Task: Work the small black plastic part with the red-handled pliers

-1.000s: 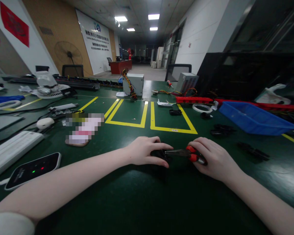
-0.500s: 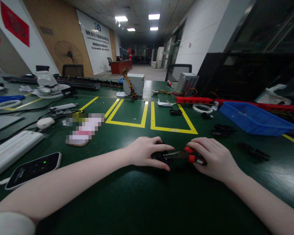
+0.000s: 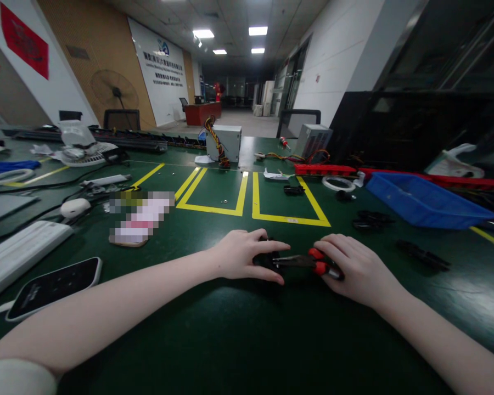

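Observation:
My left hand [image 3: 242, 253] rests on the green table [image 3: 230, 340], its fingers closed around a small black part [image 3: 267, 259] that it mostly hides. My right hand [image 3: 354, 266] grips the red handles of a pair of pliers [image 3: 308, 260]. The pliers' metal jaws point left and meet the black part under my left fingers. Both hands sit close together near the middle of the table, just in front of the yellow floor-tape boxes [image 3: 286, 211].
A blue plastic bin [image 3: 424, 203] stands at the right, with black parts [image 3: 370, 219] and a black strip [image 3: 424, 255] near it. At the left lie a white keyboard [image 3: 20, 252], a dark device [image 3: 53, 285] and a mouse [image 3: 74, 207]. Power supplies [image 3: 224, 141] stand at the back.
The hands and pliers have barely moved. The green light on the dark device at the left has gone out.

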The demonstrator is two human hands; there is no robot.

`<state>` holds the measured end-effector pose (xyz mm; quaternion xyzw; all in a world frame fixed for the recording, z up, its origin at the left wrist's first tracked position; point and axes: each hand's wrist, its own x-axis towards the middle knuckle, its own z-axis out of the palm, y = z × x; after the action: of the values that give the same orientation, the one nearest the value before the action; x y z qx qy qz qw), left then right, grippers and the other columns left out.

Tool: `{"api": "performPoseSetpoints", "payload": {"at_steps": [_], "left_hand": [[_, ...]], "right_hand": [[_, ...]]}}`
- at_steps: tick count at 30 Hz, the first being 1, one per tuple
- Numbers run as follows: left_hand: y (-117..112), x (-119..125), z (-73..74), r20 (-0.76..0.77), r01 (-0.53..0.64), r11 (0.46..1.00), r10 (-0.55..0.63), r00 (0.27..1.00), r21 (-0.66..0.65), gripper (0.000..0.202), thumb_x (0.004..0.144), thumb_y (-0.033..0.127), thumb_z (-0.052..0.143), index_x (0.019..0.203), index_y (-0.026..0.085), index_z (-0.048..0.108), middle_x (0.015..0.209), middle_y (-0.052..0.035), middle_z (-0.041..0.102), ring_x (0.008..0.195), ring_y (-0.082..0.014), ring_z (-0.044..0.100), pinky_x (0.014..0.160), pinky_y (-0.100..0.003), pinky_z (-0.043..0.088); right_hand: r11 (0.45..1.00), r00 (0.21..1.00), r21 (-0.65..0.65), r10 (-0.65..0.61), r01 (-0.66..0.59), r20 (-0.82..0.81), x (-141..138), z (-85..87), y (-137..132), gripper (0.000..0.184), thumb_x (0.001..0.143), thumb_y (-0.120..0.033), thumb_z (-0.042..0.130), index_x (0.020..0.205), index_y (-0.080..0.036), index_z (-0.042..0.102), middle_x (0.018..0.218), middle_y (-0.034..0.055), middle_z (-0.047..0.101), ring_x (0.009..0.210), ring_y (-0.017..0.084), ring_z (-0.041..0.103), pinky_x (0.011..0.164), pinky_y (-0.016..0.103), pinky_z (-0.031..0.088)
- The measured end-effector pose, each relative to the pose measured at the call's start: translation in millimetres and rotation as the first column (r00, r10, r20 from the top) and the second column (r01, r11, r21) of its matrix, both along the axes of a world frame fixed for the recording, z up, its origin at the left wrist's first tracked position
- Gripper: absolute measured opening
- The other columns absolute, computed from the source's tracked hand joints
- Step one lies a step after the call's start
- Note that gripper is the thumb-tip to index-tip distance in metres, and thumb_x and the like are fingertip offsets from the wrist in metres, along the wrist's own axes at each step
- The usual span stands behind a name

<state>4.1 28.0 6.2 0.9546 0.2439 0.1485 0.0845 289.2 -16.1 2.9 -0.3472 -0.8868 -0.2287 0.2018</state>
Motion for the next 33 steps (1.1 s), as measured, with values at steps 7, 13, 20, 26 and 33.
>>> {"api": "performPoseSetpoints", "payload": {"at_steps": [7, 13, 20, 26, 33], "left_hand": [[-2.3, 0.8, -0.4, 0.048, 0.023, 0.999, -0.024, 0.999, 0.030, 0.068, 0.087, 0.065, 0.056, 0.144, 0.031, 0.045, 0.127, -0.0099, 0.050, 0.084, -0.0195, 0.064, 0.074, -0.032, 0.052], [-1.6, -0.8, -2.7, 0.061, 0.056, 0.998, -0.057, 0.996, 0.015, 0.062, 0.090, 0.057, 0.057, 0.146, 0.036, 0.041, 0.134, -0.0100, 0.045, 0.087, -0.0191, 0.064, 0.079, -0.035, 0.054], [-5.4, -2.1, 1.3, 0.082, 0.093, 0.996, -0.092, 0.992, -0.015, 0.056, 0.091, 0.049, 0.062, 0.143, 0.036, 0.045, 0.151, -0.0091, 0.032, 0.102, -0.0224, 0.063, 0.089, -0.040, 0.054], [-3.8, -2.3, 0.7, 0.151, 0.130, 0.989, -0.119, 0.981, -0.066, 0.052, 0.090, 0.046, 0.064, 0.139, 0.033, 0.052, 0.157, -0.0103, 0.026, 0.130, -0.0309, 0.050, 0.097, -0.043, 0.052], [-2.8, -2.5, -0.1, 0.158, 0.061, 0.989, -0.040, 0.987, -0.131, 0.053, 0.090, 0.048, 0.063, 0.140, 0.036, 0.050, 0.155, -0.0096, 0.031, 0.088, -0.0174, 0.067, 0.085, -0.039, 0.056]], "right_hand": [[0.999, 1.000, -0.043, -0.016, 0.015, -0.018, 1.0, -0.9, 2.0, 0.030, 0.074, -0.020, 0.056, 0.103, -0.015, 0.060, 0.096, 0.0124, 0.067, 0.080, 0.023, 0.062, 0.070, 0.036, 0.052], [0.995, 0.999, -0.092, -0.035, 0.032, -0.032, 0.8, -1.1, 2.3, 0.033, 0.073, -0.020, 0.057, 0.106, -0.016, 0.060, 0.098, 0.0118, 0.067, 0.082, 0.024, 0.064, 0.072, 0.036, 0.053], [0.999, 0.999, -0.025, -0.042, 0.041, -0.014, -1.3, 0.3, 1.5, 0.031, 0.073, -0.018, 0.055, 0.104, -0.015, 0.060, 0.097, 0.0125, 0.068, 0.081, 0.024, 0.063, 0.071, 0.036, 0.052], [0.999, 0.998, -0.021, -0.050, 0.049, -0.035, -0.3, -1.0, 1.5, 0.032, 0.072, -0.018, 0.057, 0.103, -0.015, 0.061, 0.097, 0.0118, 0.069, 0.084, 0.024, 0.064, 0.073, 0.036, 0.051], [0.997, 0.995, -0.005, -0.079, 0.078, -0.066, -1.3, 0.4, 1.1, 0.030, 0.074, -0.019, 0.057, 0.104, -0.016, 0.062, 0.098, 0.0117, 0.069, 0.086, 0.025, 0.064, 0.073, 0.037, 0.050]]}}
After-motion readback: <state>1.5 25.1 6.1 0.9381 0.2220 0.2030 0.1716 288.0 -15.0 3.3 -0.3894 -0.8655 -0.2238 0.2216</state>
